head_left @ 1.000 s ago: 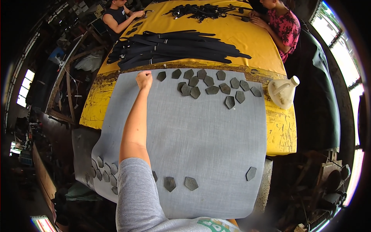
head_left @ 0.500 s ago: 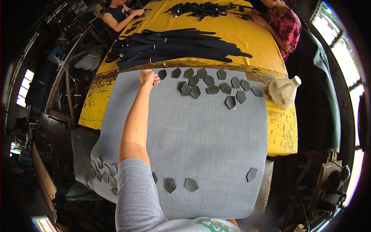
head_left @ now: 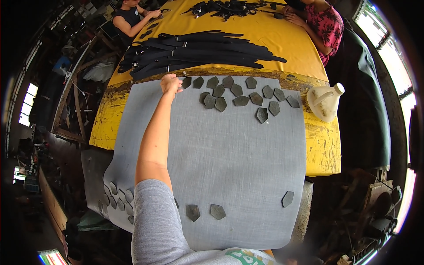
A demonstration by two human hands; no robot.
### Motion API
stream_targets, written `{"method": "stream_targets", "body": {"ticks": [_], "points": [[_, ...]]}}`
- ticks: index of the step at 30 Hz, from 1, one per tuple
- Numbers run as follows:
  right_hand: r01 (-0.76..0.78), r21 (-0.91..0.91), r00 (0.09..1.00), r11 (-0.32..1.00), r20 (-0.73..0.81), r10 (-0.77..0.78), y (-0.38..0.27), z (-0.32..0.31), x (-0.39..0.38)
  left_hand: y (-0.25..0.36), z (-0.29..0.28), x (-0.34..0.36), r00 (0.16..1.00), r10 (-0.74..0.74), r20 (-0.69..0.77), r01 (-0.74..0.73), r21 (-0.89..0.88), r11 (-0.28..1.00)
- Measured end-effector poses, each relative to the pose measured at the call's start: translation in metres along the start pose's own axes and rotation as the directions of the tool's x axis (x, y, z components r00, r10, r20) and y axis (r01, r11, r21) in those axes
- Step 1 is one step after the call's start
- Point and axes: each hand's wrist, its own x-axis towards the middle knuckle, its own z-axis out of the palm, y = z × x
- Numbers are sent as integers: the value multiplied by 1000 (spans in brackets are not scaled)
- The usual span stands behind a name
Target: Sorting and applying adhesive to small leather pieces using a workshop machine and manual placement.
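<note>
My left arm reaches across a large grey sheet point(head_left: 234, 154) to its far left edge. There my left hand point(head_left: 170, 84) is closed, fingers curled down; what they hold, if anything, is hidden. Just right of the fingers lies a dark five-sided piece point(head_left: 186, 82). Several more such pieces, dark grey-green and flat, spread rightward along the far part of the sheet, one of them a pentagon point(head_left: 241, 101) near the middle of the group. Closer to me lie a few others, among them a near piece point(head_left: 217, 212) and a right-hand piece point(head_left: 288, 199). My right hand is out of view.
Beyond the sheet, black straps point(head_left: 194, 52) with metal fittings lie on a yellow-covered table point(head_left: 291, 48). A whitish plastic jug point(head_left: 324, 104) stands at right. More pieces point(head_left: 120, 196) lie at the lower left. Two people work at the far side, one in a dark top point(head_left: 126, 22), one in a patterned shirt point(head_left: 324, 28).
My left hand has moved very slightly, staying at the far left edge of the sheet. The whole view has shifted a little. The pieces keep their places.
</note>
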Motion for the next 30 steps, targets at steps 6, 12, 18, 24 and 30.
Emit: {"method": "stream_targets", "body": {"ticks": [6, 12, 18, 24, 30], "points": [[-48, -9, 999, 999, -11, 47, -8, 3, -2, -2, -4, 0, 998, 18, -64, -19, -16, 1000], [4, 112, 1000, 994, -6, -3, 18, -3, 11, 17, 1, -44, 960, 264, 91, -276, 172, 946], [91, 103, 993, 990, -81, -83, 14, -2, 19, 14, 6, -94, 679, 507, 530, -729, 409, 549], [80, 193, 996, 978, -45, -73, -34, -3, 6, 7, 13, -105, 737, 410, 537, -660, 446, 604], [278, -205, 953, 939, -64, -296, -106, 4, -24, 4, 15, -113, 734, 445, 514, -671, 442, 595]]}}
